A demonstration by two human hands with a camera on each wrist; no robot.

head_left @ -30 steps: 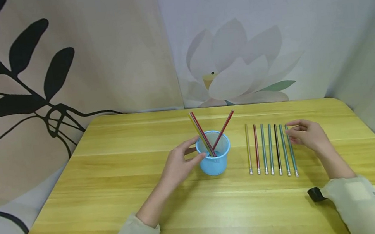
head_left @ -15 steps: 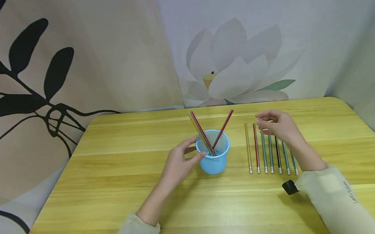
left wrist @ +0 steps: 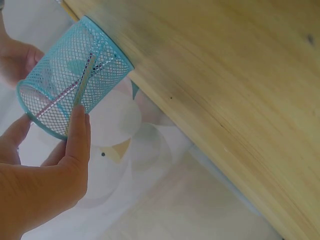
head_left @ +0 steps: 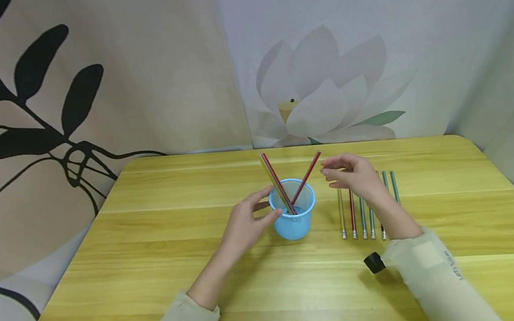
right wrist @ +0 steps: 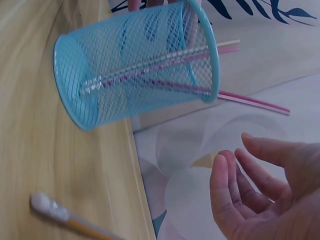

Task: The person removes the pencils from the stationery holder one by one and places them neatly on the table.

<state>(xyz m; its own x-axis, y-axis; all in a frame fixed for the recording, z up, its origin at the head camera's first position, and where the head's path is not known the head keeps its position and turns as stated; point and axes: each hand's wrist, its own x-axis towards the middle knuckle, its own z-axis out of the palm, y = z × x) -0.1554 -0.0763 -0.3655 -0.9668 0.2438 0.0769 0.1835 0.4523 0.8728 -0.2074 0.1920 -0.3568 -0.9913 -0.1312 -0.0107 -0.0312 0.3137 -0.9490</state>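
Observation:
A light-blue mesh pencil cup (head_left: 294, 228) stands upright on the table, holding a yellow pencil (head_left: 268, 168) and two red ones, one of which (head_left: 311, 168) leans right. My left hand (head_left: 246, 219) holds the cup by its left side, thumb and fingers at the rim; the left wrist view shows its fingers against the mesh (left wrist: 75, 75). My right hand (head_left: 354, 176) hovers just right of the cup, fingers loosely bent and apart, nothing between them. Beneath it lies a row of pencils: yellow (head_left: 342, 219), red (head_left: 353, 218), teal (head_left: 363, 219) and black, partly covered by the hand and forearm.
The wooden table (head_left: 151, 238) has its back edge against a printed curtain (head_left: 169, 75). In the right wrist view a yellow pencil's eraser end (right wrist: 47, 206) lies close below the cup. A black tab (head_left: 374, 263) sticks out from the right sleeve.
My right hand has moved left from the rightmost teal pencil, across the row, to above the yellow pencil beside the cup. My left hand and the cup have stayed put.

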